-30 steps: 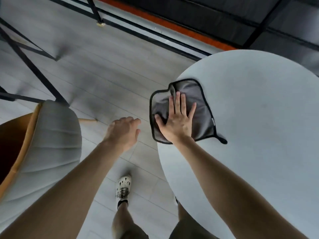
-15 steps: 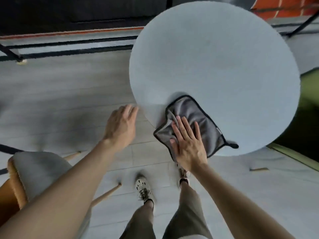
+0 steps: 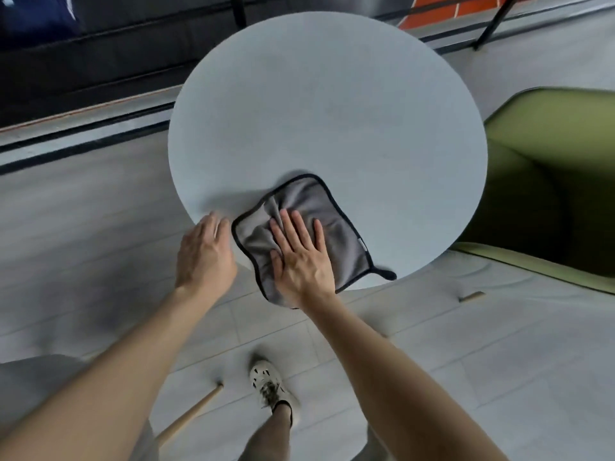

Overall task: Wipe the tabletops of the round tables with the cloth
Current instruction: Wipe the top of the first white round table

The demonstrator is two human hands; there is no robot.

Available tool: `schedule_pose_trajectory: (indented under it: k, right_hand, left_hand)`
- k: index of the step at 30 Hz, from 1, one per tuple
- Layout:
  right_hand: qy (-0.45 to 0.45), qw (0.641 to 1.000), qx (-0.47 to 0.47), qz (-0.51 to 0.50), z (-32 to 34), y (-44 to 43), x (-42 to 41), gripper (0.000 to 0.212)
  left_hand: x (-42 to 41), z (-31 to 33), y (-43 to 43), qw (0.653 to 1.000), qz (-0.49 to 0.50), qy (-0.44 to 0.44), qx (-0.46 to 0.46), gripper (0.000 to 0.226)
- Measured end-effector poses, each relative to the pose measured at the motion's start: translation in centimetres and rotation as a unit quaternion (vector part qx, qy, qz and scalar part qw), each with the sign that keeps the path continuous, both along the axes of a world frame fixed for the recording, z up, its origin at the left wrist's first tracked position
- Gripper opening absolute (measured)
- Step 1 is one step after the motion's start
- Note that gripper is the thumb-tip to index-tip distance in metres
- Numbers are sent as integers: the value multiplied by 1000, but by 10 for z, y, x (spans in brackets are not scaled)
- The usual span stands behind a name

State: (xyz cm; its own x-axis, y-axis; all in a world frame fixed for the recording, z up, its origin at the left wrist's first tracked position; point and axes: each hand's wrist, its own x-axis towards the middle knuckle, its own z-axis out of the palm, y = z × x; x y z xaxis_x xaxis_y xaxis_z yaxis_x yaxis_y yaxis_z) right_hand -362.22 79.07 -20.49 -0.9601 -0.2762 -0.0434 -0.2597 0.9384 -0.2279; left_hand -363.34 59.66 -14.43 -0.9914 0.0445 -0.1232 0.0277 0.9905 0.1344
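Wiping step: flat right hand [image 3: 301, 257] presses cloth [image 3: 309, 227] at round table's [image 3: 332, 111] six o'clock edge; relaxed left hand [image 3: 203, 251] beside. Next: sweep toward twelve.

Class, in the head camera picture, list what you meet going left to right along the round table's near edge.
Left hand → grey cloth, with the right hand pressed flat on it → green chair.

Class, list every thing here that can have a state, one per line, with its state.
round table: upright.
cloth: rumpled, lying on the table's near edge, one corner overhanging.
right hand: open, flat, pressing the cloth.
left hand: open, holding nothing, at the table's rim.
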Motion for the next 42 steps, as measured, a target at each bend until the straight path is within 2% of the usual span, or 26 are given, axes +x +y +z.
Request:
schedule_pose_trajectory:
  k: [2,7,11,14,17,19,21,28,32,37,42]
  right_hand:
    - [8,1000,-8,11,-1,35,3,62]
    - [-6,1000,16,-20,5,150,-4,65]
    - [-16,998,42,-47,7,254,-52,69]
    - [-21,995,47,-89,8,310,-117,68]
    - [-28,991,58,-121,8,337,-194,69]
    - [-29,989,54,-138,7,339,-243,70]
    - [-24,988,51,-143,5,332,-288,71]
    - [-20,994,56,-88,8,262,-407,72]
    - [-10,998,54,4,6,199,-443,70]
    - [-10,993,35,115,4,170,-418,69]
    - [0,990,12,139,3,212,-311,67]
  left_hand:
    - [-10,2,24,1000,1,-4,-5,47]
    - [-41,6,107,999,-22,-37,-7,59]
    - [-80,13,175,999,-2,-46,-7,68]
    - [-118,21,207,997,40,-69,-2,87]
    - [-164,30,217,988,73,-134,-11,119]
    - [-184,34,218,977,88,-193,-12,136]
    - [-190,35,221,972,102,-210,4,140]
    - [-183,35,221,982,86,-169,-3,139]
    - [-186,34,220,985,86,-147,10,136]
    - [-187,32,219,984,97,-145,18,139]
    - [-186,32,222,983,103,-150,22,138]
